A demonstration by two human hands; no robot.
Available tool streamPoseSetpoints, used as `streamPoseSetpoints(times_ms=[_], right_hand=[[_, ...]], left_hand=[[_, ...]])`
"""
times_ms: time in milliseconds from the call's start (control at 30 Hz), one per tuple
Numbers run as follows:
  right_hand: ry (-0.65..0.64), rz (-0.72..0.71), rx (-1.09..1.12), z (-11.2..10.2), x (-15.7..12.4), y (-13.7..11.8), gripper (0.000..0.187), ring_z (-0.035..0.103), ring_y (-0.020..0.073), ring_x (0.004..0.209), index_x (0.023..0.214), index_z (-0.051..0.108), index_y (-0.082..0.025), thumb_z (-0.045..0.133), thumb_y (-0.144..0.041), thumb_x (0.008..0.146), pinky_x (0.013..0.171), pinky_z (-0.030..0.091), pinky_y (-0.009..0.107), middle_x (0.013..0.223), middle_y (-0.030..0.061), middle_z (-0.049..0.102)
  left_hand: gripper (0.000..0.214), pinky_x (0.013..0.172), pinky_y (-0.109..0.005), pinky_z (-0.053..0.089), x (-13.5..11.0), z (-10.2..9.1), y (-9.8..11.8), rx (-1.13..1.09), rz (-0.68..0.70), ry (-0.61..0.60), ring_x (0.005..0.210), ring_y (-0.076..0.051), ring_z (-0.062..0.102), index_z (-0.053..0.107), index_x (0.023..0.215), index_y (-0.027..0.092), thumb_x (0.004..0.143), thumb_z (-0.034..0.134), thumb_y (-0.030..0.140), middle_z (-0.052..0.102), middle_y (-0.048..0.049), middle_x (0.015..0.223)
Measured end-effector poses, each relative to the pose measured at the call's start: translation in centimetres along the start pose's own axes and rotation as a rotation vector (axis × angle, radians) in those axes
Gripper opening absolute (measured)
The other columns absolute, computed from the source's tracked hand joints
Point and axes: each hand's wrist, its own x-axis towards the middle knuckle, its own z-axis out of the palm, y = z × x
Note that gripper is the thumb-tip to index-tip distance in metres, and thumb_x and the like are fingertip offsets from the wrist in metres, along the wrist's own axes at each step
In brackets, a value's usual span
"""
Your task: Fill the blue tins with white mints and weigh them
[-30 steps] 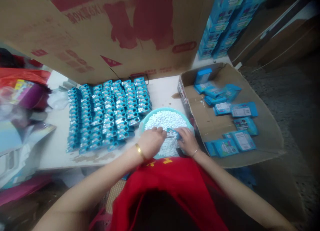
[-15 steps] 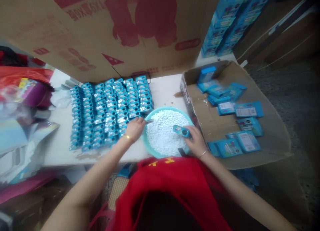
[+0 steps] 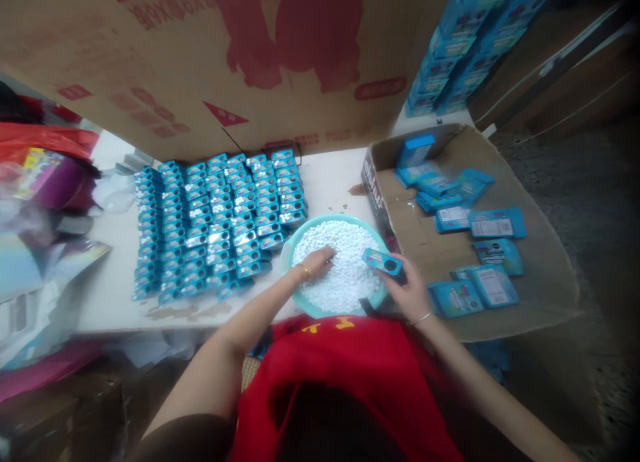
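Observation:
A teal bowl (image 3: 300,302) full of small white pellets (image 3: 345,262) sits at the table's near edge. My left hand (image 3: 317,262) rests in the pellets on the bowl's left side, fingers curled down into them. My right hand (image 3: 407,289) holds a small blue case (image 3: 383,261) over the bowl's right rim. To the left of the bowl, many blue cases (image 3: 215,222) lie in close rows on the white table (image 3: 327,179).
An open cardboard tray (image 3: 415,249) at the right holds several blue carded packs (image 3: 495,222). A big cardboard box (image 3: 225,62) stands behind the table, blue cartons (image 3: 450,49) stacked at its right. Bags and wrappers (image 3: 45,189) crowd the left.
My left hand went out to the rows of cases and has come back into the pellets. My right hand has lifted the blue case out of the pellets to the bowl's right rim.

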Motion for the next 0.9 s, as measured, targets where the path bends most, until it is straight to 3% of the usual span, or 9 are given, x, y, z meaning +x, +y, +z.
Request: streamPoseSetpoints(times_ms=[167, 267, 400, 600, 733, 900], right_hand=[[0.021, 0.086, 0.051, -0.3, 0.0, 0.0, 0.044, 0.057, 0.0263, 0.105, 0.115, 0.054, -0.021, 0.065, -0.041, 0.078, 0.095, 0.043, 0.045, 0.112, 0.008, 0.061], [0.034, 0.049, 0.035, -0.1, 0.2, -0.1, 0.042, 0.056, 0.026, 0.105, 0.117, 0.053, -0.022, 0.064, -0.039, 0.079, 0.095, 0.044, 0.044, 0.111, 0.008, 0.06], [0.017, -0.12, -0.065, 0.7, 0.8, 0.0, 0.037, 0.054, 0.0268, 0.107, 0.117, 0.054, -0.022, 0.059, -0.031, 0.081, 0.095, 0.043, 0.045, 0.112, 0.01, 0.058], [-0.12, -0.334, -0.241, 2.4, 1.5, -0.7, 0.047, 0.052, 0.0284, 0.108, 0.119, 0.054, -0.019, 0.049, -0.01, 0.073, 0.096, 0.043, 0.046, 0.112, 0.0116, 0.058], [-0.162, -0.373, -0.298, 3.1, 1.5, -1.2, 0.052, 0.051, 0.0278, 0.107, 0.119, 0.055, -0.017, 0.047, -0.006, 0.069, 0.095, 0.043, 0.044, 0.111, 0.0116, 0.059], [-0.186, -0.385, -0.305, 3.5, 1.2, -1.4, 0.05, 0.051, 0.0275, 0.105, 0.12, 0.054, -0.018, 0.048, -0.008, 0.071, 0.093, 0.043, 0.044, 0.109, 0.011, 0.059]], left_hand=[[0.025, 0.081, -0.031, 0.046, -2.8, -1.2, 0.7, -0.165, 0.04, 0.065, 0.083, -0.017, 0.055, 0.054, 0.106, 0.016, 0.082, 0.048, 0.021, 0.059, -0.0057, 0.095], [0.025, 0.079, -0.031, 0.046, -5.1, -3.9, 1.6, -0.215, 0.074, 0.121, 0.08, -0.017, 0.054, 0.053, 0.107, 0.015, 0.086, 0.047, 0.027, 0.058, -0.0069, 0.094], [0.023, 0.078, -0.03, 0.046, -7.5, -8.4, 3.7, -0.159, 0.103, 0.137, 0.081, -0.016, 0.055, 0.053, 0.107, 0.016, 0.088, 0.047, 0.027, 0.058, -0.0073, 0.098], [0.02, 0.081, -0.03, 0.046, -8.2, -12.9, 7.8, 0.016, 0.15, 0.076, 0.087, -0.017, 0.057, 0.054, 0.106, 0.016, 0.09, 0.045, 0.025, 0.059, -0.0071, 0.097], [0.023, 0.082, -0.033, 0.048, -7.7, -14.2, 10.8, 0.256, 0.085, -0.007, 0.092, -0.02, 0.058, 0.052, 0.109, 0.015, 0.089, 0.044, 0.022, 0.059, -0.0084, 0.099], [0.023, 0.066, -0.032, 0.049, -7.3, -15.0, 15.4, 0.544, -0.039, -0.094, 0.08, -0.022, 0.059, 0.055, 0.104, 0.014, 0.087, 0.041, 0.009, 0.06, -0.0095, 0.09]])
